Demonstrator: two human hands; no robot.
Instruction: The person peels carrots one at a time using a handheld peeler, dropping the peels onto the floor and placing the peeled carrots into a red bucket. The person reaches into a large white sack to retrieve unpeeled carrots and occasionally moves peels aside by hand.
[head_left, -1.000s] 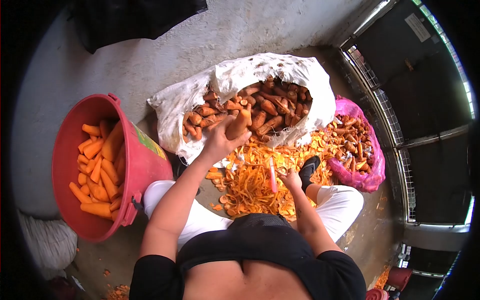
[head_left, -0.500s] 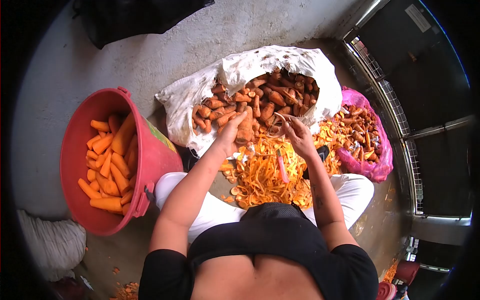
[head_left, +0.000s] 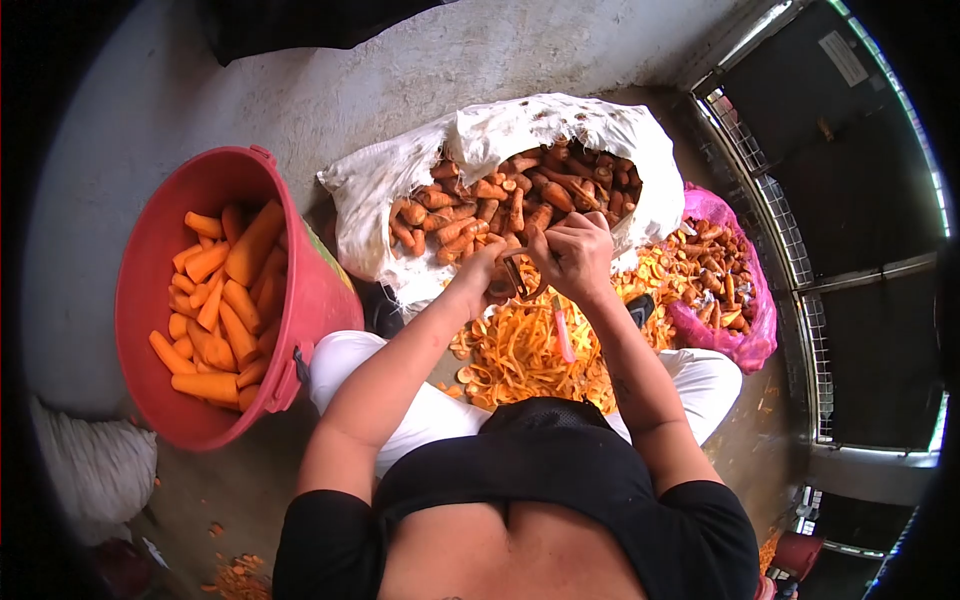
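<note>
My left hand [head_left: 480, 278] is wrapped round a carrot [head_left: 502, 288], mostly hidden by the fingers. Above it, my right hand [head_left: 574, 256] grips a peeler [head_left: 516, 276], its blade end against or just over the carrot. Beneath both hands lies a heap of orange peelings [head_left: 525, 355] with cut carrot ends among them. Just beyond, a torn white sack [head_left: 370, 205] lies on its side, and unpeeled carrots [head_left: 455, 222] fill its opening.
To the left stands a red bucket [head_left: 135, 330] holding peeled carrots [head_left: 235, 340]. A pink bag [head_left: 762, 300] of carrot ends and scraps sits at the right. Behind the sack rises a grey wall [head_left: 420, 75]. A grey-white sack [head_left: 95, 465] lies at lower left.
My right hand has moved left and turned over, bringing the peeler to the carrot. My left hand has drawn the carrot slightly nearer to me, and its fingers have closed round it.
</note>
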